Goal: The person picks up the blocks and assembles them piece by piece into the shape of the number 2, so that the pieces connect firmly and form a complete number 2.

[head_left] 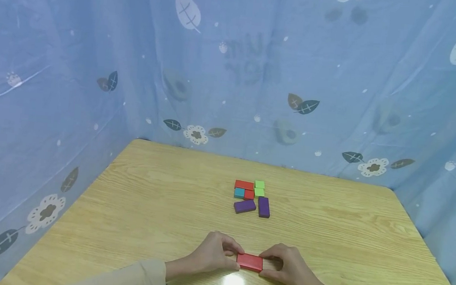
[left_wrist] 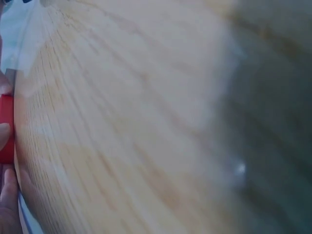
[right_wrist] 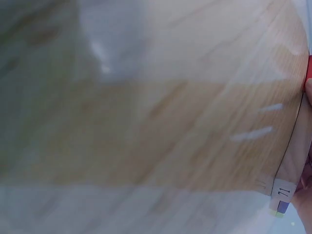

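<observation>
A flat red rectangular block (head_left: 249,262) lies near the front of the wooden table in the head view. My left hand (head_left: 213,253) pinches its left end between thumb and fingers. From the other side, my right hand (head_left: 288,267) grips the right end in the same way. The left wrist view catches a strip of the red block (left_wrist: 7,129) with fingertips on it at the left edge. Only a sliver of the red block (right_wrist: 309,73) shows at the right edge of the right wrist view, beside part of the hand.
Farther back sit a long red block (head_left: 244,185), a small red block (head_left: 249,194), a teal block (head_left: 239,193) and two lime green blocks (head_left: 259,184). Two purple blocks (head_left: 244,206) lie just in front of them. A blue patterned curtain (head_left: 234,70) surrounds the table (head_left: 145,198).
</observation>
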`<state>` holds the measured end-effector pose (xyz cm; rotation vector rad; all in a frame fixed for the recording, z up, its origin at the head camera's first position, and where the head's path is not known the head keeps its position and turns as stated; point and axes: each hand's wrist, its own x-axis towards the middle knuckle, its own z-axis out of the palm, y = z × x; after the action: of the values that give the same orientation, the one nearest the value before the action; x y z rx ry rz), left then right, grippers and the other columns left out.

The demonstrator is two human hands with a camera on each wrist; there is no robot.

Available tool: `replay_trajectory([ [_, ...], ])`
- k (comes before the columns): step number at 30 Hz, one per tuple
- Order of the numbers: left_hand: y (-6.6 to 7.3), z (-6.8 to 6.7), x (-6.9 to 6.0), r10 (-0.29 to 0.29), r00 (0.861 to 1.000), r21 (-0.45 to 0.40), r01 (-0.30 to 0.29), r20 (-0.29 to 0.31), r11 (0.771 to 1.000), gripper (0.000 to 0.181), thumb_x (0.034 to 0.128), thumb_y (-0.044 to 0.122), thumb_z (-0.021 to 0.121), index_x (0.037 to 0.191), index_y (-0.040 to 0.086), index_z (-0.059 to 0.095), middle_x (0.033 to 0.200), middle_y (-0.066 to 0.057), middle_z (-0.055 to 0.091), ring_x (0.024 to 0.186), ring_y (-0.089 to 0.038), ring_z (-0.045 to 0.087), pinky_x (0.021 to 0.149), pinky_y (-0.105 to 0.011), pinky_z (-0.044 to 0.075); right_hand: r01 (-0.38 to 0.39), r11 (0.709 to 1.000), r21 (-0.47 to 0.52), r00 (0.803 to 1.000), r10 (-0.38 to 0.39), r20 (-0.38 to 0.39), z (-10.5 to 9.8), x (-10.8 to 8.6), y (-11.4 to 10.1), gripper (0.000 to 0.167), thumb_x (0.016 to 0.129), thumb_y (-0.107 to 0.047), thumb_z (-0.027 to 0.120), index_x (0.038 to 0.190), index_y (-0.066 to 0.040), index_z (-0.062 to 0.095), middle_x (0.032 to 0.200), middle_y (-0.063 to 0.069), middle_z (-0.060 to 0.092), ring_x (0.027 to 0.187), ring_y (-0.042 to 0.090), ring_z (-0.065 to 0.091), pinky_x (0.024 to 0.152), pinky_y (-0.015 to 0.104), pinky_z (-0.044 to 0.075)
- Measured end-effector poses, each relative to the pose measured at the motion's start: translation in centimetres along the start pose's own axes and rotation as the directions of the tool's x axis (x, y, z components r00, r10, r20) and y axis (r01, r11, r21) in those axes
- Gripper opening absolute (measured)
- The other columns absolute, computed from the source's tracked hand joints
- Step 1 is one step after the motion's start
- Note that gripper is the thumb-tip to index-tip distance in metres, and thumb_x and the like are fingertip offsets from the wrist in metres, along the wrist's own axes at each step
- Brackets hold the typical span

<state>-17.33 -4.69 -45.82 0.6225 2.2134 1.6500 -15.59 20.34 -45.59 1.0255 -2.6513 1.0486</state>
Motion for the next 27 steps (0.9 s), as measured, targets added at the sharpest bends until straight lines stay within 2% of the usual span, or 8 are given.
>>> replay_trajectory([
  [5, 0.4, -0.1, 0.0, 0.005, 1.0, 0.013, -0.005, 0.0, 1.0, 0.026, 0.0666, -0.004, 0.081, 0.09, 0.005, 0.075, 0.088, 0.003, 0.072, 0.086, -0.005, 0.066, 0.078, -0.016, 0.053, -0.028, 1.0, 0.004, 0.999, 0.028, 0.016, 0.0, 0.2, 0.1, 0.026, 0.075, -0.029, 0.082, 0.094, -0.012, 0.075, 0.088, -0.01, 0.069, 0.083, 0.001, 0.06, 0.069, 0.022, 0.052],
  [11, 0.4, -0.2, 0.3, -0.011, 1.0, 0.039, 0.01, 0.016, 0.999, 0.025, 0.0676, -0.003, 0.081, 0.09, 0.007, 0.075, 0.088, 0.006, 0.071, 0.087, -0.003, 0.065, 0.079, -0.015, 0.052, -0.072, 0.996, 0.061, 0.996, 0.069, 0.052, -0.2, 0.5, 0.2, 0.023, 0.074, -0.026, 0.083, 0.091, -0.012, 0.075, 0.085, -0.011, 0.069, 0.08, 0.0, 0.059, 0.069, 0.022, 0.052],
  [14, 0.6, -0.4, 0.4, -0.017, 0.999, 0.047, 0.015, 0.051, 0.999, 0.026, 0.0678, -0.002, 0.082, 0.092, 0.006, 0.075, 0.089, 0.007, 0.071, 0.088, -0.003, 0.065, 0.08, -0.015, 0.052, -0.073, 0.994, 0.082, 0.996, 0.068, 0.063, -0.2, 0.6, 0.3, 0.023, 0.074, -0.026, 0.083, 0.09, -0.012, 0.075, 0.084, -0.012, 0.069, 0.078, 0.0, 0.059, 0.069, 0.021, 0.052],
  [18, 1.0, -1.3, 1.0, 0.0, 0.995, 0.076, -0.007, 0.097, 0.997, 0.032, 0.0678, 0.004, 0.085, 0.098, 0.004, 0.074, 0.096, 0.002, 0.072, 0.093, -0.007, 0.066, 0.084, -0.016, 0.051, -0.069, 0.993, 0.096, 0.996, 0.062, 0.069, -0.2, 0.6, 0.5, 0.023, 0.074, -0.026, 0.083, 0.09, -0.012, 0.075, 0.085, -0.013, 0.068, 0.078, -0.001, 0.059, 0.068, 0.021, 0.051],
  [21, 1.2, -2.4, 2.1, 0.022, 0.999, 0.072, -0.025, 0.05, 0.997, 0.035, 0.0709, 0.009, 0.084, 0.103, 0.003, 0.073, 0.104, -0.002, 0.072, 0.1, -0.014, 0.066, 0.088, -0.02, 0.051, -0.059, 0.993, 0.098, 0.996, 0.052, 0.069, -0.2, 0.6, 0.5, 0.022, 0.074, -0.025, 0.083, 0.09, -0.012, 0.075, 0.085, -0.013, 0.068, 0.078, -0.001, 0.058, 0.067, 0.02, 0.05],
  [23, 1.3, -3.3, 3.2, 0.037, 0.999, 0.048, -0.036, -0.023, 0.998, 0.033, 0.0752, 0.01, 0.082, 0.106, 0.003, 0.072, 0.108, -0.004, 0.071, 0.105, -0.017, 0.065, 0.09, -0.022, 0.05, -0.06, 0.993, 0.099, 0.996, 0.053, 0.071, -0.1, 0.6, 0.4, 0.022, 0.074, -0.024, 0.083, 0.09, -0.012, 0.075, 0.085, -0.013, 0.068, 0.078, -0.001, 0.058, 0.068, 0.02, 0.051],
  [25, 1.2, -4.2, 4.3, 0.066, 0.994, 0.0, -0.066, -0.087, 0.998, 0.03, 0.0793, 0.008, 0.078, 0.108, 0.001, 0.071, 0.111, -0.008, 0.07, 0.108, -0.02, 0.063, 0.093, -0.026, 0.049, -0.065, 0.993, 0.097, 0.996, 0.058, 0.072, -0.1, 0.6, 0.4, 0.022, 0.073, -0.024, 0.084, 0.09, -0.012, 0.075, 0.085, -0.013, 0.068, 0.079, -0.001, 0.059, 0.068, 0.021, 0.051],
  [27, 1.2, -5.1, 5.5, 0.088, 0.988, -0.037, -0.094, -0.127, 0.995, 0.029, 0.0821, 0.006, 0.075, 0.11, 0.0, 0.07, 0.113, -0.01, 0.069, 0.111, -0.021, 0.062, 0.096, -0.028, 0.048, -0.075, 0.992, 0.1, 0.995, 0.067, 0.079, 0.0, 0.5, 0.4, 0.022, 0.073, -0.024, 0.083, 0.09, -0.012, 0.075, 0.085, -0.013, 0.068, 0.079, -0.001, 0.059, 0.069, 0.02, 0.051],
])
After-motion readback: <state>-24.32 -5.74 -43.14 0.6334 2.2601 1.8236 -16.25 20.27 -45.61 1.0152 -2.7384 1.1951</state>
